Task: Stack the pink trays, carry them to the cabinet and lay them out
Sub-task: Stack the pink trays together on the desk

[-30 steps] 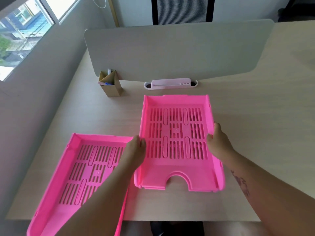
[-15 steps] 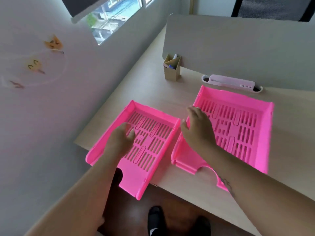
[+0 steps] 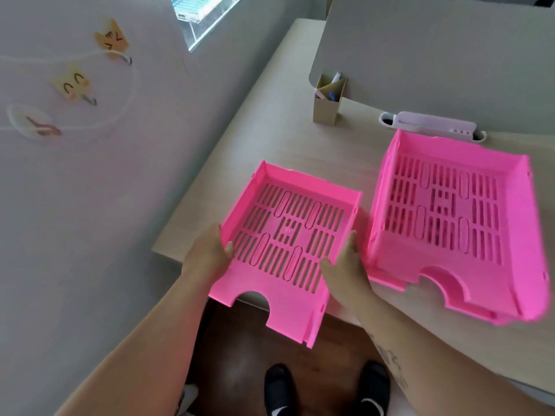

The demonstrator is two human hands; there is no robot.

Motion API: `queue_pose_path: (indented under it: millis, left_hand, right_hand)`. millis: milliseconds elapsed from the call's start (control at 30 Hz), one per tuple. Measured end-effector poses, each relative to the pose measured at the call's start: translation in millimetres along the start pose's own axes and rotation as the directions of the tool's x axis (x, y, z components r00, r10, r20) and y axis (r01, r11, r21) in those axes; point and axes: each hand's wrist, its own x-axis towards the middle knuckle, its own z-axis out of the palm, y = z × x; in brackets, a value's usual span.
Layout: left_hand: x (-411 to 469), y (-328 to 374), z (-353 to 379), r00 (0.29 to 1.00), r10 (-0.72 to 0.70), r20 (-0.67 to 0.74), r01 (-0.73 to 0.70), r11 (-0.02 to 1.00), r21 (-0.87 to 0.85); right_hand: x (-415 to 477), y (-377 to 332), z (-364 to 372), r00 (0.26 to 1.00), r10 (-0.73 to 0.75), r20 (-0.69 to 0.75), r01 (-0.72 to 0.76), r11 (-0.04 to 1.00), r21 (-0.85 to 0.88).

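Stacking step here: left hand [image 3: 210, 253] and right hand [image 3: 345, 271] are clamped on the side walls of the left pink tray [image 3: 285, 244], which overhangs the table's [image 3: 270, 121] near edge. Next it probably gets lifted onto the right tray [image 3: 456, 217] just beside it, slots lined up.

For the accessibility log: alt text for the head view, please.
Both hands, left hand and right hand, grip the sides of a pink tray overhanging the desk edge. A second pink tray lies beside it on the right, by a cardboard pen holder.
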Motion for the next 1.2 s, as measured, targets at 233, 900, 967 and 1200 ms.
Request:
queue_pose_path:
  millis: [233,900,967,1200]
  left_hand:
    - [24,-26,-8,0.999,0.032,-0.008,-0.032,0.999,0.027]
    - [-32,247,-44,0.961,0.256,-0.104,-0.276,0.915,-0.293]
    - [-45,272,-23,0.960,0.273,-0.055,-0.277,0.913,-0.299]
    - [-58,307,27,0.970,0.241,0.020,-0.229,0.941,-0.249]
  right_hand:
    - [5,-7,19,0.987,0.149,-0.068,-0.141,0.984,0.105]
    - [3,21,-253,0.901,-0.008,-0.433,0.145,0.947,0.286]
    - [3,47,-274,0.898,0.007,-0.439,0.132,0.949,0.286]
    - [28,102,-299,0.942,0.023,-0.334,0.076,0.957,0.279]
